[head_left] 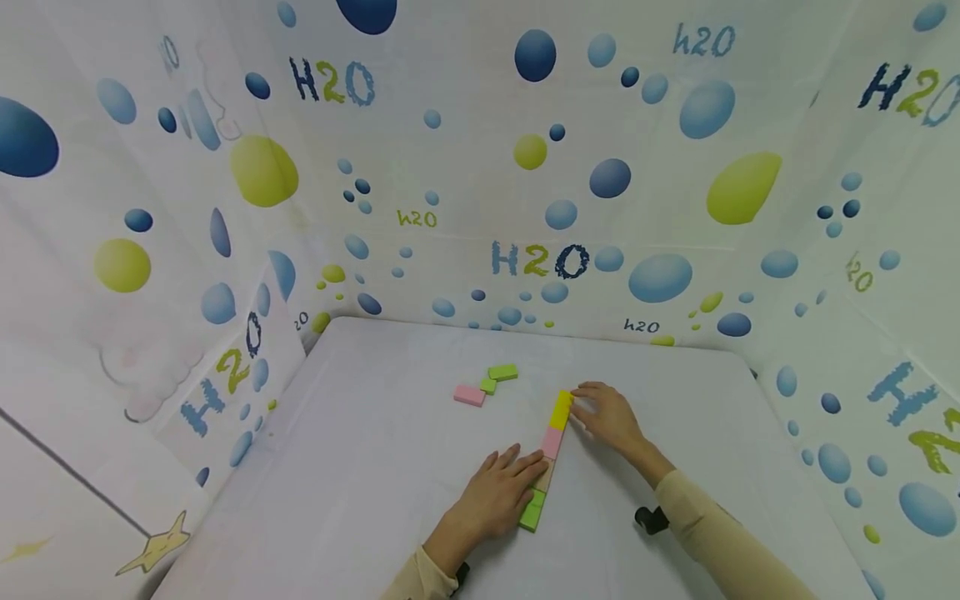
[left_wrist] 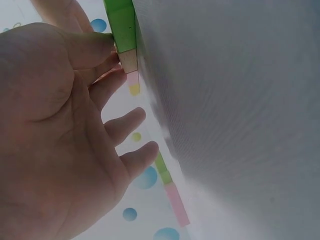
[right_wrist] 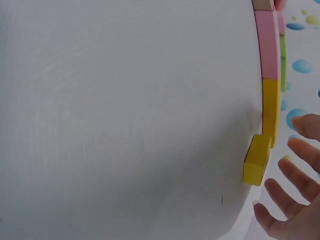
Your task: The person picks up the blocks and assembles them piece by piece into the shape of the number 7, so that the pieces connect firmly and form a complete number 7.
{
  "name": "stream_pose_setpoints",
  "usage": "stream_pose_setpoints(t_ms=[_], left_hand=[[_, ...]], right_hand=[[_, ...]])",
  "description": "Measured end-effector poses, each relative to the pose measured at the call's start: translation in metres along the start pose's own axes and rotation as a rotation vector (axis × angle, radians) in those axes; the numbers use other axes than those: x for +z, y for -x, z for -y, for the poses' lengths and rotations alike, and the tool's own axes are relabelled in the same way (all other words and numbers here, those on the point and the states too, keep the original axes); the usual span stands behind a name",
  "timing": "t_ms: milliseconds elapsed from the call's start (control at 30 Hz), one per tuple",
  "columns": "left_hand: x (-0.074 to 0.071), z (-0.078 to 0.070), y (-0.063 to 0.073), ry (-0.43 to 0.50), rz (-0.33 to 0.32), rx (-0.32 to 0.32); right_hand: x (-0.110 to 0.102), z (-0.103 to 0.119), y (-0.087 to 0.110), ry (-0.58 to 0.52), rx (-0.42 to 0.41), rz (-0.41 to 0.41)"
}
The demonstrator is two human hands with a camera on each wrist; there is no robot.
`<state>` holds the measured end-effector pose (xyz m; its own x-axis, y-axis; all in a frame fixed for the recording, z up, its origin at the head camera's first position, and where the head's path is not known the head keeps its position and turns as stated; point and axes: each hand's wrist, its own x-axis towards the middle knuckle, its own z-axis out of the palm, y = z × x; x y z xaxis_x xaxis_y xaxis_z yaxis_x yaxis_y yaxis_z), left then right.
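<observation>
A row of toy blocks runs away from the person: green blocks [head_left: 530,515] nearest, then a plain wooden block [head_left: 545,476], a pink block [head_left: 552,442] and a yellow block [head_left: 559,411]. My left hand [head_left: 497,493] rests along the row's left side, its thumb at a green block [left_wrist: 122,30] and a fingertip at the wooden block [left_wrist: 129,61]. At the far end, my right hand [head_left: 609,419] is by the yellow pieces with its fingers spread. In the right wrist view a small yellow block [right_wrist: 257,159] sits slightly askew against the row's end, apart from the fingers.
Behind and left of the row, a loose pink block [head_left: 469,396], a small green block [head_left: 488,386] and a longer green block [head_left: 503,372] lie touching on the white table [head_left: 360,467]. A patterned curtain [head_left: 465,167] surrounds the table's back and sides.
</observation>
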<state>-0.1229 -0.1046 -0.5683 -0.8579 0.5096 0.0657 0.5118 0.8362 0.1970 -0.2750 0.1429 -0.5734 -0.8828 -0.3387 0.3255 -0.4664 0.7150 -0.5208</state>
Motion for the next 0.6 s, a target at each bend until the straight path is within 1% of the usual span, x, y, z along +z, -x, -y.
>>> stream_pose_setpoints(t_ms=[233,367,433,600], left_hand=[[0.001,0.001,0.0,0.006,0.001,-0.003],[0.002,0.0,0.0,0.01,0.006,-0.008],[0.002,0.0,0.0,0.011,0.007,-0.008],[0.001,0.0,0.0,0.003,0.005,-0.007]], right_hand=[[-0.009,-0.004,0.003,-0.018,0.103,0.028],[-0.012,-0.006,0.007,-0.018,0.149,0.069],[-0.014,-0.007,0.009,-0.016,0.165,0.092],[-0.019,-0.009,0.012,0.04,0.175,0.158]])
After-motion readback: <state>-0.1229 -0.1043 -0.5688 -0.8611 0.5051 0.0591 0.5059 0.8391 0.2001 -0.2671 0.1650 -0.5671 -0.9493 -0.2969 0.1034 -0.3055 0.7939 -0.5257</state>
